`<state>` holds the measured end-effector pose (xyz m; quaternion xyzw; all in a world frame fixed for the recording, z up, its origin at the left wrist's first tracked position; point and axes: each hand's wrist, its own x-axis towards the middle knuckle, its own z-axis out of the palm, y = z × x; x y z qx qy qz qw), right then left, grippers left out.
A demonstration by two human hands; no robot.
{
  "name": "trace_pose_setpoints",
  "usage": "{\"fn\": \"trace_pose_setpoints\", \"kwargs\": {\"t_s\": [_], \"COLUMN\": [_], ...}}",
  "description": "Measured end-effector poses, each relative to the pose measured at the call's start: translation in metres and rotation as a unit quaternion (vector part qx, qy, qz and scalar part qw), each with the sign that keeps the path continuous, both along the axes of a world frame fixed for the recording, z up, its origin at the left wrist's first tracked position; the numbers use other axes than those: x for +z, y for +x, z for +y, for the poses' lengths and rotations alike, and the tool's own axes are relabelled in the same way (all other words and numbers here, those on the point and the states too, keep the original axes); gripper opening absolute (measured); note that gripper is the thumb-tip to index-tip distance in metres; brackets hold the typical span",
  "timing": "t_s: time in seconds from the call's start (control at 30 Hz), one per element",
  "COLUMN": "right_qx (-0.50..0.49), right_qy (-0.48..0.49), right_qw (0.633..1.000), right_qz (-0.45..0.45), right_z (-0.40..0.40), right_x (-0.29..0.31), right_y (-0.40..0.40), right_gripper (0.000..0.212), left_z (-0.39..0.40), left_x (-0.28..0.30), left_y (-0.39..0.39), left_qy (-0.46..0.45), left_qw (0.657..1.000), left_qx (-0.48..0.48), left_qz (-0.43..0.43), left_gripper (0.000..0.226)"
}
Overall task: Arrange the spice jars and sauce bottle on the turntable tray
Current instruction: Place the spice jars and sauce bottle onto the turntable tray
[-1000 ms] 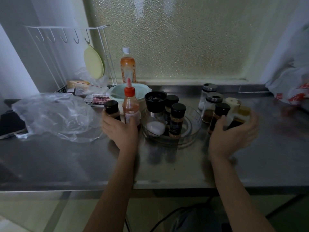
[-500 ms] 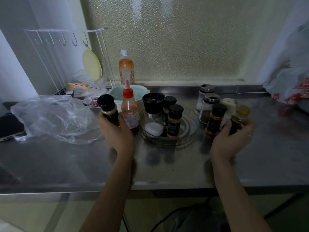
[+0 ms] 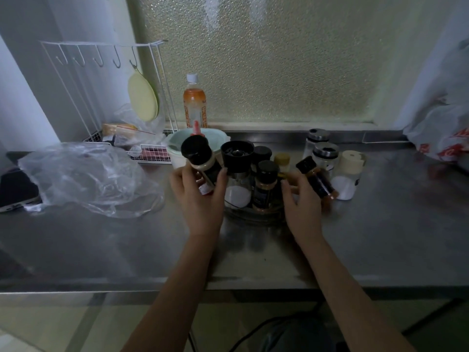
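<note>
A clear round turntable tray point(image 3: 253, 217) sits mid-counter. On it stand a black-topped grinder point(image 3: 237, 156) with white salt and two black-capped spice jars point(image 3: 266, 185). My left hand point(image 3: 200, 199), at the tray's left edge, grips a tilted black-capped spice jar point(image 3: 203, 161). The red-tipped sauce bottle point(image 3: 196, 127) shows behind that jar, mostly hidden. My right hand point(image 3: 302, 199), at the tray's right edge, holds a tilted orange spice jar point(image 3: 318, 180). Its fingers reach a yellow-capped jar point(image 3: 282, 159) over the tray.
Two steel-lidded glass shakers point(image 3: 326, 154) and a cream-lidded jar point(image 3: 351, 165) stand right of the tray. Behind are a teal bowl point(image 3: 175, 148), a drink bottle point(image 3: 194, 102) and a wire rack point(image 3: 149, 154). A crumpled plastic bag point(image 3: 86, 174) lies left, a shopping bag point(image 3: 444, 138) far right.
Both hands closed in on the tray. The left lifted and tilted its black-capped jar. The right brought the yellow-capped jar over the tray, and the orange jar now leans.
</note>
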<state>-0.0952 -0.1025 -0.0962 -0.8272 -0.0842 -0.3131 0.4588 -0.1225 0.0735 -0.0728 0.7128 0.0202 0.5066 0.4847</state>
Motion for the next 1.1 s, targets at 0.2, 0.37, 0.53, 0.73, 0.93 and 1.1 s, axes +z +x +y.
{"fn": "trace_pose_setpoints", "kwargs": {"t_s": [0.2, 0.37, 0.53, 0.73, 0.93, 1.1], "right_qx": [-0.002, 0.031, 0.032, 0.053, 0.052, 0.054], "right_qy": [-0.060, -0.049, -0.041, -0.056, -0.060, -0.063], "right_qw": [0.998, 0.998, 0.999, 0.997, 0.997, 0.996], "right_qz": [-0.022, -0.012, -0.016, -0.017, -0.021, -0.021], "right_z": [0.004, 0.006, 0.005, 0.006, 0.005, 0.005], "right_x": [0.003, 0.002, 0.003, 0.001, 0.000, 0.001], "right_y": [-0.010, -0.018, -0.020, -0.021, -0.021, -0.022], "right_gripper": [0.022, 0.028, 0.019, 0.021, 0.022, 0.020], "left_z": [-0.003, -0.004, -0.006, -0.007, -0.007, -0.005], "left_x": [0.002, -0.004, -0.005, -0.007, -0.010, -0.010], "left_y": [-0.005, 0.000, 0.005, 0.006, 0.006, 0.007], "left_qy": [0.030, 0.078, 0.109, 0.131, 0.135, 0.176], "left_qw": [0.999, 0.994, 0.987, 0.981, 0.977, 0.971], "left_qx": [0.009, -0.054, -0.074, -0.087, -0.093, -0.087], "left_qz": [0.018, 0.046, 0.096, 0.118, 0.135, 0.136], "left_gripper": [0.057, 0.056, 0.049, 0.046, 0.051, 0.043]}}
